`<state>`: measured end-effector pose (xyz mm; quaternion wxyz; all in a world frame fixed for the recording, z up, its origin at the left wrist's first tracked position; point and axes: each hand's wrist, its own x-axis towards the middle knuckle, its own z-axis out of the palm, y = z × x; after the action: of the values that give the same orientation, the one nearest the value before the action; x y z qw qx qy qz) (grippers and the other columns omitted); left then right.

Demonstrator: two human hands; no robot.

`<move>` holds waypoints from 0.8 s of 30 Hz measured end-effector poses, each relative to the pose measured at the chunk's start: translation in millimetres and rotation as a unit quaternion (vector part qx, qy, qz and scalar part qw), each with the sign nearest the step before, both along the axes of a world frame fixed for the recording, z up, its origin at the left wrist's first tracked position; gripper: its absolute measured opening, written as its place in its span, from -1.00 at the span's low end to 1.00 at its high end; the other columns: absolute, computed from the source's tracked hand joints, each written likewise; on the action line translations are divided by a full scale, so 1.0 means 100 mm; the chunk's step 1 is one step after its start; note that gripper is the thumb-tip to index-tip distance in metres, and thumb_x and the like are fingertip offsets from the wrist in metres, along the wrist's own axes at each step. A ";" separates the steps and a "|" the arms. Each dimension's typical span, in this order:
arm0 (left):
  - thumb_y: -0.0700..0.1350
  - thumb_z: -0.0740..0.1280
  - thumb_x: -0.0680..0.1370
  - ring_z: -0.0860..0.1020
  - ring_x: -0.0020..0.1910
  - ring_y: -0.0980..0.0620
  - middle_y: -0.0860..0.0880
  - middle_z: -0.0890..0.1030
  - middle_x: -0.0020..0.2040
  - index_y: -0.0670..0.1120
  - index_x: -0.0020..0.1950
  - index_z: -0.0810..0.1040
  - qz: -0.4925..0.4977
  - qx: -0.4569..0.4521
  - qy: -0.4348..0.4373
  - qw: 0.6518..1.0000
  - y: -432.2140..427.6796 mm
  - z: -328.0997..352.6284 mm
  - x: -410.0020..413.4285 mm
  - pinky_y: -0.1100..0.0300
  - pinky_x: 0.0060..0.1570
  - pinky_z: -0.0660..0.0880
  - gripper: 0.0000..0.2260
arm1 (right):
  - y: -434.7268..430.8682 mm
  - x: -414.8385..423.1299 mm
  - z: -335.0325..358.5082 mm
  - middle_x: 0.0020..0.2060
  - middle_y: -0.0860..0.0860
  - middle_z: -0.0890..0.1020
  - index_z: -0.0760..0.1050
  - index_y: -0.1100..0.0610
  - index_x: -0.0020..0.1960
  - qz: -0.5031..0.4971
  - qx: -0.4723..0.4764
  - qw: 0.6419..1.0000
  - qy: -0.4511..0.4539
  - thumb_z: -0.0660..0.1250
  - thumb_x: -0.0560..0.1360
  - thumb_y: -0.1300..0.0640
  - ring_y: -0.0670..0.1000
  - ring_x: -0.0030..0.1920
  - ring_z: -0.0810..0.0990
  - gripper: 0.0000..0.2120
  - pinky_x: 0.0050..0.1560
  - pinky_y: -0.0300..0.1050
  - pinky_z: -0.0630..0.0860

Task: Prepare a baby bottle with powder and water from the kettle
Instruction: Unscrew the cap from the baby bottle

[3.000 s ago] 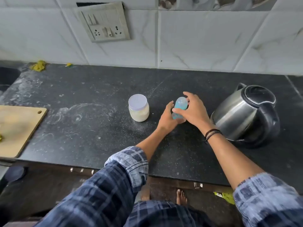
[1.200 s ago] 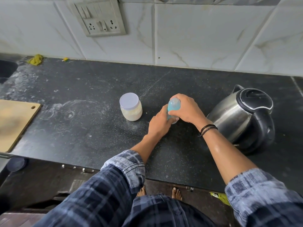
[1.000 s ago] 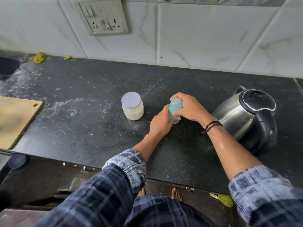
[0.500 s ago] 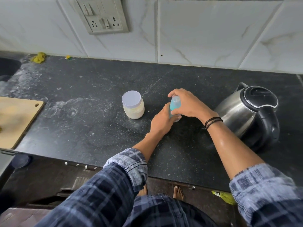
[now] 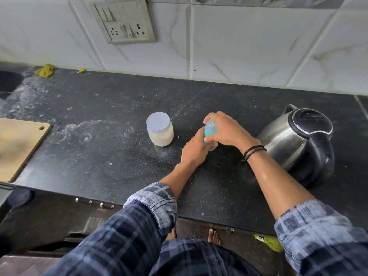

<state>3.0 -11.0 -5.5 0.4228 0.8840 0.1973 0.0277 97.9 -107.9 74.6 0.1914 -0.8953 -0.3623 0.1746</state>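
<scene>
Black speckled stone counter [image 5: 99, 156], smeared with pale powder dust, seen from above by a person standing at its front edge. Near the middle is a small clear baby bottle with a blue top under a see-through dome cap [image 5: 210, 130]. The person's left hand [image 5: 194, 149] grips the lower part of the bottle, fingers curled round it and hiding its base. The right hand [image 5: 225, 130] is curled over the cap from the right, fingers and thumb wrapped round the top, so only a patch of blue shows between the two hands. Whether the bottle's base touches the counter cannot be told. Black cord bands [image 5: 254, 151] circle the right wrist.

Just left of the bottle, apart from the hands, stands a short clear plastic jar with a pale lilac lid [image 5: 160, 129], lid on, holding cream-coloured powder. To the right, near the right forearm, sits a stainless steel kettle with a black lid and black handle [image 5: 294, 140], lid closed, spout toward the wall.

At the far left a light wooden cutting board [image 5: 18, 144] lies partly out of view. Behind it is the dark edge of a sink [image 5: 8, 82], and a crumpled yellow cloth [image 5: 44, 70] lies against the white marble-look tile wall [image 5: 249, 42]. A grey switch and socket panel [image 5: 123, 18] is set into the tiles. Bare feet [image 5: 214, 236] show on the floor below the counter edge.
</scene>
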 end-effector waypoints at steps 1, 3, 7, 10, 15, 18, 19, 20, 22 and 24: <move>0.04 0.35 0.65 0.54 0.31 -0.06 -0.01 0.55 0.39 0.00 0.56 0.25 0.001 0.001 0.001 1.000 0.00 0.00 0.00 0.00 0.15 0.43 -0.48 | 0.00 -0.01 -0.01 0.24 0.01 0.48 0.47 0.01 0.30 -0.004 0.001 1.000 -0.011 0.57 0.45 0.10 0.04 0.20 0.50 -0.52 0.11 -0.10 0.49; 0.05 0.35 0.65 0.53 0.32 -0.07 -0.02 0.54 0.40 0.00 0.57 0.24 0.001 0.002 0.007 1.000 0.00 0.00 0.00 -0.02 0.19 0.44 -0.46 | 0.00 -0.01 -0.02 0.24 0.02 0.50 0.48 0.03 0.29 -0.009 0.006 1.000 -0.022 0.54 0.47 0.14 0.03 0.18 0.50 -0.55 0.11 -0.10 0.48; 0.07 0.34 0.65 0.54 0.29 -0.05 -0.01 0.55 0.38 0.00 0.56 0.25 0.000 0.000 0.009 1.000 0.00 0.01 0.01 0.05 0.11 0.41 -0.47 | 0.02 0.01 0.03 0.23 0.01 0.50 0.48 0.03 0.28 -0.002 -0.014 1.000 -0.003 0.56 0.44 0.17 0.04 0.19 0.52 -0.54 0.15 -0.04 0.54; 0.05 0.35 0.65 0.56 0.28 -0.07 -0.01 0.56 0.37 0.00 0.56 0.25 -0.002 -0.005 0.005 1.000 0.00 0.00 0.00 0.00 0.13 0.47 -0.47 | 0.02 0.00 0.05 0.22 0.00 0.47 0.46 0.02 0.32 0.003 -0.023 1.000 -0.006 0.59 0.44 0.05 0.02 0.16 0.49 -0.48 0.15 -0.04 0.53; 0.01 0.35 0.64 0.54 0.27 -0.07 -0.02 0.57 0.34 0.02 0.54 0.26 0.003 0.000 0.011 1.000 0.01 0.00 0.00 0.00 0.10 0.42 -0.49 | 0.05 -0.06 0.01 0.23 0.05 0.52 0.47 0.05 0.29 -0.027 -0.013 0.999 -0.041 0.53 0.48 0.15 0.04 0.17 0.52 -0.57 0.10 -0.10 0.48; 0.07 0.35 0.64 0.55 0.24 -0.07 0.00 0.57 0.32 0.02 0.52 0.28 0.003 -0.006 0.011 1.000 0.01 -0.01 0.01 0.01 0.06 0.42 -0.50 | 0.07 -0.03 0.06 0.26 0.02 0.51 0.48 0.03 0.30 -0.016 -0.023 1.000 -0.009 0.53 0.45 0.26 0.00 0.15 0.48 -0.53 0.10 -0.11 0.50; 0.07 0.35 0.63 0.56 0.23 -0.07 0.00 0.57 0.32 0.02 0.51 0.28 0.003 -0.006 0.011 1.000 0.01 -0.01 0.01 -0.01 0.05 0.44 -0.51 | 0.06 -0.02 0.08 0.26 0.00 0.50 0.47 0.02 0.31 -0.009 -0.025 1.000 0.005 0.54 0.44 0.25 -0.01 0.15 0.45 -0.50 0.10 -0.11 0.49; 0.06 0.35 0.63 0.57 0.22 -0.09 0.00 0.58 0.30 0.02 0.50 0.29 0.003 -0.004 0.010 1.000 0.01 -0.02 0.02 -0.02 0.04 0.44 -0.52 | 0.06 -0.02 0.09 0.25 -0.02 0.47 0.45 0.01 0.33 -0.002 -0.025 1.000 0.017 0.56 0.44 0.21 -0.01 0.15 0.44 -0.47 0.09 -0.11 0.46; 0.00 0.34 0.63 0.57 0.21 -0.13 -0.02 0.59 0.29 0.01 0.51 0.29 0.002 0.004 0.008 1.000 0.01 -0.02 0.01 -0.03 0.00 0.42 -0.53 | 0.05 -0.04 0.07 0.22 -0.03 0.45 0.44 0.02 0.34 -0.004 -0.022 1.000 0.019 0.58 0.44 0.13 0.00 0.15 0.45 -0.45 0.07 -0.09 0.42; 0.01 0.34 0.64 0.56 0.24 -0.12 -0.04 0.58 0.33 0.00 0.53 0.27 0.001 0.010 0.009 1.000 0.01 -0.02 0.00 0.00 0.01 0.39 -0.50 | 0.07 -0.07 0.02 0.24 0.01 0.49 0.46 0.04 0.31 -0.027 -0.013 0.999 -0.010 0.55 0.47 0.16 0.05 0.19 0.51 -0.53 0.08 -0.07 0.47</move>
<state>3.1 -9.8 -7.5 0.4119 0.8883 0.2019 0.0222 90.6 -101.4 76.5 0.1809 -0.9089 -0.3374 0.1650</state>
